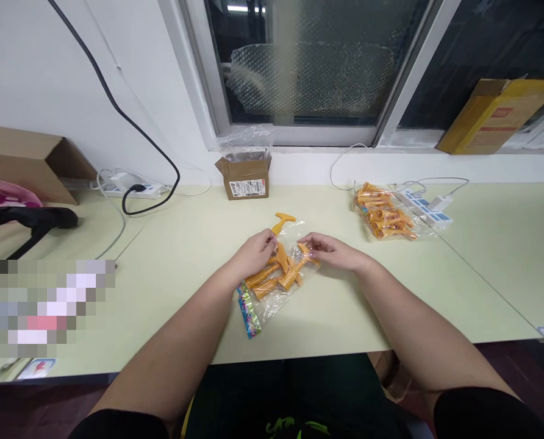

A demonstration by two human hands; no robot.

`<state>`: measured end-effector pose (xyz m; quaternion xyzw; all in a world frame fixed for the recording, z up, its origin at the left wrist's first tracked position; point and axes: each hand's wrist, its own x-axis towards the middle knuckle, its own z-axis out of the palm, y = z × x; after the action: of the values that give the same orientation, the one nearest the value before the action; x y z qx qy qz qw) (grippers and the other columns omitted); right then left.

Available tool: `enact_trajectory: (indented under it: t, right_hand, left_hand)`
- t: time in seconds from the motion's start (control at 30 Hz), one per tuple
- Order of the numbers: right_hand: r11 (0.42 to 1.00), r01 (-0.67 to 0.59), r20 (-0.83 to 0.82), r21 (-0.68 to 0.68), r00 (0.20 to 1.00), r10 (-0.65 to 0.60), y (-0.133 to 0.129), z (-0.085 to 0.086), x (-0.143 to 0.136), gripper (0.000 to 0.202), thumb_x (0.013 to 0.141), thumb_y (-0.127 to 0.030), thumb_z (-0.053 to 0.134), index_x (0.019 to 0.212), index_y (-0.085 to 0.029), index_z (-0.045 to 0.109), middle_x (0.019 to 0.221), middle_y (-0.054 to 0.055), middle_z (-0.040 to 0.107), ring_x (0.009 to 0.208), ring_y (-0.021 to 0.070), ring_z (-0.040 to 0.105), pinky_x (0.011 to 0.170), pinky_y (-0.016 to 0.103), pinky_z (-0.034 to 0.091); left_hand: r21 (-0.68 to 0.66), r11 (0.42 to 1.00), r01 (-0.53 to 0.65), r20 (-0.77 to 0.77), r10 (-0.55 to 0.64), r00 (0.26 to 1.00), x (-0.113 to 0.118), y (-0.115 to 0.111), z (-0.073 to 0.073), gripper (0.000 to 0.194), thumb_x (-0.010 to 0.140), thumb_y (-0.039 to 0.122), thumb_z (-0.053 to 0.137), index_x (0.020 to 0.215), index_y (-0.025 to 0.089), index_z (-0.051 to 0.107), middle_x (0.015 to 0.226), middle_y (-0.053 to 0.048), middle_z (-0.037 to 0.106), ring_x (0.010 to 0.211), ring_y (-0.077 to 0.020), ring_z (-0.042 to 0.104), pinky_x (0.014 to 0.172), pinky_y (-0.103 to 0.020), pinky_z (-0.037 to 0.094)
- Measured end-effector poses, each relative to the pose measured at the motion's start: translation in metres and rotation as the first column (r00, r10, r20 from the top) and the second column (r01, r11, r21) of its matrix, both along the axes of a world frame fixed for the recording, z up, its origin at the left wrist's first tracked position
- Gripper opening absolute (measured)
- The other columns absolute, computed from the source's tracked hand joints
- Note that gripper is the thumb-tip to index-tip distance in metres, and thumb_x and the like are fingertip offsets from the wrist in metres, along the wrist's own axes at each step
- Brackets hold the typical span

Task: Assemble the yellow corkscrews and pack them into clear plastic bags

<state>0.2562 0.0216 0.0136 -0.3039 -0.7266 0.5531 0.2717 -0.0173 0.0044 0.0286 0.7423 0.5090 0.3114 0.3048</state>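
From my remote seat I saw the pale table (162, 262) spread widest; on it, near the front edge and between the hands, lay the clear bag (274, 309) with its jumble of orange pieces (291, 277); the left hand (254, 251) gripped that bag at its upper edge, thumb against fingers; the right hand (331, 249) had its fingers bent at the crosshead of a piece by the bag's right end, though through the glossy film I could not tell whether they grasped it or only touched; a T-shaped piece (285, 217) jutted past the upper edge beside the left fingertips; smaller matters were of touch; I judged it best to keep the film slack, turn each crosshead flat before shifting it, and work one stem at a time, since the wide ends could snag and tear thin plastic.
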Motion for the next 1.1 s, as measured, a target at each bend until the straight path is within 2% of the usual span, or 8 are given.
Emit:
enact_trajectory:
  t: [0.13,0.33,0.47,0.6,0.7,0.77,0.93,1.1]
  right_hand:
    - [0.945,0.195,0.025,0.263,0.978,-0.209,0.001,0.005,0.001,0.035,0.098,-0.034,0.061,0.129,-0.024,0.071,0.128,0.008,0.072,0.116,0.0248,0.065,0.105,0.042,0.048]
    - [0.874,0.201,-0.009,0.443,0.975,-0.22,-0.007,0.024,0.009,0.038,0.105,-0.04,0.05,0.133,-0.026,0.07,0.12,0.01,0.069,0.113,0.0251,0.066,0.103,0.044,0.05]
    - [0.797,0.267,-0.014,0.541,0.951,-0.309,-0.022,0.033,0.008,0.056,0.092,-0.044,0.074,0.141,-0.026,0.055,0.133,0.013,0.065,0.125,0.03,0.063,0.107,0.045,0.05]
    - [0.679,0.378,-0.084,0.629,0.902,-0.424,-0.024,0.041,0.007,0.03,0.098,-0.039,0.066,0.124,-0.026,0.061,0.114,0.011,0.071,0.105,0.0272,0.069,0.096,0.045,0.055]
    - [0.569,0.359,-0.13,0.74,0.906,-0.402,-0.018,0.057,0.007,0.024,0.1,-0.035,0.063,0.122,-0.027,0.068,0.112,0.011,0.069,0.104,0.0269,0.067,0.096,0.046,0.055]
    - [0.533,0.314,-0.114,0.785,0.92,-0.374,-0.015,0.072,0.007,0.027,0.099,-0.033,0.063,0.124,-0.028,0.071,0.116,0.011,0.066,0.109,0.0272,0.065,0.098,0.047,0.055]
    - [0.577,0.1,0.085,0.81,0.955,-0.285,-0.008,0.11,0.007,0.035,0.091,-0.03,0.072,0.126,-0.027,0.07,0.117,0.009,0.065,0.107,0.0264,0.065,0.096,0.043,0.055]
    - [0.631,0.043,0.227,0.774,0.913,-0.34,-0.001,0.126,0.006,0.028,0.085,-0.027,0.076,0.112,-0.024,0.066,0.109,0.007,0.067,0.097,0.0243,0.064,0.087,0.038,0.053]
  left_hand:
    - [-0.102,0.992,-0.071,0.233,0.093,0.968,0.002,0.0,0.003,0.022,0.098,0.043,0.054,0.088,0.023,0.054,0.088,-0.002,0.07,0.073,-0.0203,0.068,0.068,-0.034,0.054]
    - [-0.167,0.984,-0.066,0.477,0.139,0.868,0.011,-0.004,0.009,0.026,0.099,0.048,0.056,0.098,0.024,0.047,0.106,-0.003,0.069,0.079,-0.0182,0.073,0.067,-0.031,0.057]
    - [-0.067,0.998,-0.02,0.608,0.057,0.792,0.015,-0.007,0.006,0.034,0.1,0.056,0.057,0.103,0.024,0.044,0.111,-0.005,0.07,0.087,-0.0185,0.073,0.075,-0.034,0.061]
    - [0.116,0.993,0.038,0.688,-0.108,0.718,0.016,-0.011,0.003,0.029,0.104,0.053,0.054,0.105,0.024,0.046,0.119,-0.008,0.069,0.104,-0.0198,0.07,0.092,-0.041,0.06]
    - [0.245,0.969,0.027,0.673,-0.19,0.715,0.017,-0.014,0.002,0.024,0.106,0.048,0.053,0.106,0.024,0.05,0.121,-0.009,0.067,0.115,-0.0213,0.066,0.1,-0.044,0.056]
    - [0.291,0.956,0.032,0.672,-0.228,0.705,0.018,-0.015,0.002,0.024,0.105,0.047,0.054,0.104,0.024,0.049,0.121,-0.009,0.066,0.12,-0.0227,0.064,0.104,-0.047,0.055]
    - [0.21,0.978,0.009,0.733,-0.164,0.661,0.019,-0.012,0.001,0.03,0.104,0.053,0.054,0.102,0.025,0.043,0.119,-0.007,0.066,0.118,-0.0225,0.066,0.098,-0.046,0.057]
    - [0.056,0.995,-0.078,0.804,0.002,0.595,0.015,-0.002,-0.003,0.039,0.098,0.059,0.06,0.099,0.026,0.04,0.112,-0.002,0.066,0.097,-0.0157,0.069,0.087,-0.035,0.058]
